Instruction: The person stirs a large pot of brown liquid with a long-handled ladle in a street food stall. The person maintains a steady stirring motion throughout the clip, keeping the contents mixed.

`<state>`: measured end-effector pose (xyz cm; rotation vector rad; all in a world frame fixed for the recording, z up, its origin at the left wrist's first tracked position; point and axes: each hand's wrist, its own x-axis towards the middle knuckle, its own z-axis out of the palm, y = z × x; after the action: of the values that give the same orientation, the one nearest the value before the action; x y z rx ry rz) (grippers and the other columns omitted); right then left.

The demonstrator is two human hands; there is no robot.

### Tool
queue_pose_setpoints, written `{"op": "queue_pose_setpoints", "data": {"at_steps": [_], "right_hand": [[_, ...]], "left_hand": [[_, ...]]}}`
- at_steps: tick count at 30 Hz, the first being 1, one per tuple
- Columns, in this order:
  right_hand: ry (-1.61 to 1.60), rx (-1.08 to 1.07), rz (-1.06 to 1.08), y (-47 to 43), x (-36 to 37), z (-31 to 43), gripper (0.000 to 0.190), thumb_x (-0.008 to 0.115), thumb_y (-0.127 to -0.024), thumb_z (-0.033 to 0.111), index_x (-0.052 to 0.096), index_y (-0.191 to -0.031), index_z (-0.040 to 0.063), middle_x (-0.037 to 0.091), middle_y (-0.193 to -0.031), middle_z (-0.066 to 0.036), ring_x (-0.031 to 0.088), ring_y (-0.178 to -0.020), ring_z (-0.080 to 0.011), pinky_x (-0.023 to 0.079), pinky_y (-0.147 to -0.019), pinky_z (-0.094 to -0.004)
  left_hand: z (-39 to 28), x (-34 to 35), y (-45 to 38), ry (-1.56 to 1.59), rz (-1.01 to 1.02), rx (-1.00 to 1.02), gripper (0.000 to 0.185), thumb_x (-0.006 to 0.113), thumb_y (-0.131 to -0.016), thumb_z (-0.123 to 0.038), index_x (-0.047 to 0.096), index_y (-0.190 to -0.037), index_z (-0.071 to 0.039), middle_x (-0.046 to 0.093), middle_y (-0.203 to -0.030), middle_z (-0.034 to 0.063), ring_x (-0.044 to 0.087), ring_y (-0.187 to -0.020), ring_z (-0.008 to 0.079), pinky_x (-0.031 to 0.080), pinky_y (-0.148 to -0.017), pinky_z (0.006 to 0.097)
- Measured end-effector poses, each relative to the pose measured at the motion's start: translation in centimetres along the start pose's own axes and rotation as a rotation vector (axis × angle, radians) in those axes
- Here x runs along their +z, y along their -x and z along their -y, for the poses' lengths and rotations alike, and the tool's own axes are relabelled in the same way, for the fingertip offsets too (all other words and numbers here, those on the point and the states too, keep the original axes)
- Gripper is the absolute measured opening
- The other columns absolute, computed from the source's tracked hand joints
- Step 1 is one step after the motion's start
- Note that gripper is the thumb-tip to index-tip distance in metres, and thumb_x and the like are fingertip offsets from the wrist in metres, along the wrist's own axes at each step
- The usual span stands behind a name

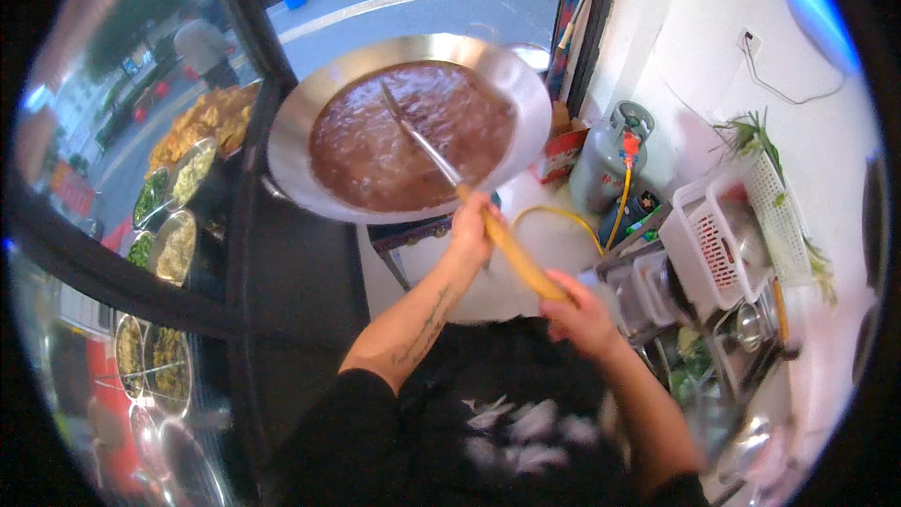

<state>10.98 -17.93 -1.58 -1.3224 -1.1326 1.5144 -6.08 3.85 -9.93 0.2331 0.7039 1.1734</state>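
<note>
A large metal wok [524, 113] full of bubbling reddish-brown liquid [359, 162] stands in front of me on a stand. Both hands grip a long-handled metal tool with a wooden handle [521, 253]. My left hand [473, 229] is closed round the upper part of the handle, near the wok's near rim. Lower down, my right hand [577, 313] holds the handle's end. The metal shaft [429, 148] slants over the wok to the left, its tip in or at the liquid; the shape of its submerged part cannot be told.
A gas cylinder [598, 169] with a yellow hose [625, 204] stands right of the wok. White plastic baskets [711, 246] and containers fill a rack at the right. Behind glass at the left are metal trays of food [176, 246]. A dark frame [243, 239] borders the wok.
</note>
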Motion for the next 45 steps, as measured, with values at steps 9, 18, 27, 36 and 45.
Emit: {"op": "queue_pose_setpoints", "data": {"at_steps": [9,18,27,36,45], "right_hand": [[-0.908,0.049,0.204,0.2,0.3,-2.4,0.064,0.056,-0.098,0.019,0.033,-0.158,0.015,0.059,-0.087,-0.009,0.044,-0.048,-0.0129,0.048,-0.051,-0.0331],[0.289,-0.016,-0.029,-2.5,0.2,-5.6,0.059,0.063,-0.092,0.02,0.044,-0.147,0.007,0.066,-0.1,-0.014,0.064,-0.069,-0.0229,0.055,-0.065,-0.037],[-0.457,0.146,0.257,-2.3,0.8,-4.4,0.063,0.067,-0.091,0.016,0.043,-0.148,0.011,0.062,-0.084,-0.011,0.057,-0.055,-0.0227,0.049,-0.051,-0.0359],[-0.735,0.303,0.419,-2.0,0.6,-4.6,0.056,0.062,-0.094,0.02,0.045,-0.146,0.013,0.061,-0.084,-0.01,0.056,-0.054,-0.0193,0.05,-0.05,-0.0358],[0.63,-0.307,-0.04,-3.3,2.0,-6.2,0.064,0.065,-0.091,0.015,0.04,-0.15,0.012,0.062,-0.088,-0.01,0.061,-0.061,-0.0215,0.052,-0.054,-0.0358]], "left_hand": [[-2.2,2.6,2.1,0.006,0.148,0.199,0.019,0.062,-0.092,-0.017,0.048,-0.103,-0.01,0.056,-0.073,0.0062,0.056,-0.06,0.0208,0.05,-0.055,0.0361],[-1.5,2.1,1.9,-0.561,-0.096,0.458,0.026,0.062,-0.086,-0.008,0.046,-0.106,-0.006,0.057,-0.081,0.0089,0.057,-0.066,0.0186,0.049,-0.055,0.034],[-1.3,0.7,2.4,-0.293,-0.079,0.343,0.026,0.065,-0.089,-0.012,0.047,-0.107,-0.007,0.058,-0.08,0.007,0.058,-0.067,0.018,0.05,-0.055,0.0347],[-1.9,0.6,2.7,-0.106,0.079,0.241,0.02,0.061,-0.092,-0.008,0.047,-0.106,-0.01,0.055,-0.074,0.0048,0.056,-0.06,0.0183,0.051,-0.05,0.0336],[-1.5,2.3,5.6,-0.705,-0.197,0.489,0.02,0.061,-0.089,-0.016,0.054,-0.101,-0.002,0.06,-0.083,0.0093,0.059,-0.069,0.0209,0.05,-0.058,0.0364]]}}
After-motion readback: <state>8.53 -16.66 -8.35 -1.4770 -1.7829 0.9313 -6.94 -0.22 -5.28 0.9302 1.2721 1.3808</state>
